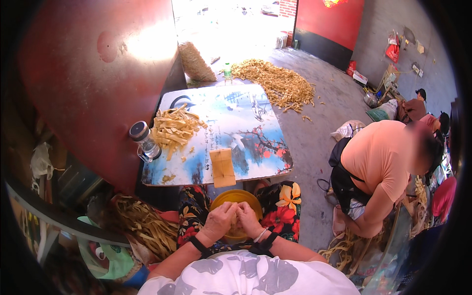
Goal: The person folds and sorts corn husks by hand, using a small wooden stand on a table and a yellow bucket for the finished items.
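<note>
My left hand [220, 220] and my right hand [250, 220] meet in my lap, fingers closed together on a small yellowish piece that they mostly hide. They hover over a yellow bowl [237, 197] that rests between my knees on flowered fabric. Just beyond the bowl stands a low table [246, 123] with a painted picture top. A folded tan strip [222, 167] lies at its near edge. A heap of pale yellow strips [173, 129] sits on its left side, next to a glass jar [143, 141].
A bundle of long tan strips [142, 223] lies at my left. A large pile of yellow strips [278, 83] covers the floor beyond the table. A person in an orange top [381, 167] bends over at the right. A red panel [93, 78] leans at the left.
</note>
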The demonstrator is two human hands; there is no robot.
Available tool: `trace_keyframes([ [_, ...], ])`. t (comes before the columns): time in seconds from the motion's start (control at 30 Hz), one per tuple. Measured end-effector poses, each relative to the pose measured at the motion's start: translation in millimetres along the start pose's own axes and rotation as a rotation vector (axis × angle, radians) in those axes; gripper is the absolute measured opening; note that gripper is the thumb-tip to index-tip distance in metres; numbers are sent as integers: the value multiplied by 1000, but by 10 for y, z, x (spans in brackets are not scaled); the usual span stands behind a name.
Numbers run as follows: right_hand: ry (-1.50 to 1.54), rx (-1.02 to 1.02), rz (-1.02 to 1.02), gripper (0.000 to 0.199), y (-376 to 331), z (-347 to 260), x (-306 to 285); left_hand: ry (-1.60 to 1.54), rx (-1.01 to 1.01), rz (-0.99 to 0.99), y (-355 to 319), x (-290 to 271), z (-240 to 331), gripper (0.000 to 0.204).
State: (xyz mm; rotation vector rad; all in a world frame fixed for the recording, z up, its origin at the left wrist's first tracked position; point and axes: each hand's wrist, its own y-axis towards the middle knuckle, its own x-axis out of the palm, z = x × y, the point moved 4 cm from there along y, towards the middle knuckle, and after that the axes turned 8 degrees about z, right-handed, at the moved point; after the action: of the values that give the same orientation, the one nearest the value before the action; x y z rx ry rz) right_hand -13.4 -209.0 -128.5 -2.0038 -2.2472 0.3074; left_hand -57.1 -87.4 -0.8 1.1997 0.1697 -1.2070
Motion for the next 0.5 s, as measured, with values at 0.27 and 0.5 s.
trace_keyframes([
  [0.27, -15, -150, -176, 22, -130, -340, 48, 193, -255, -153, -219, 194, -230, 18],
  [0.5, -157, -129, -220, 24, -83, -260, 58, -111, -375, -25, -304, 233, -270, 19],
])
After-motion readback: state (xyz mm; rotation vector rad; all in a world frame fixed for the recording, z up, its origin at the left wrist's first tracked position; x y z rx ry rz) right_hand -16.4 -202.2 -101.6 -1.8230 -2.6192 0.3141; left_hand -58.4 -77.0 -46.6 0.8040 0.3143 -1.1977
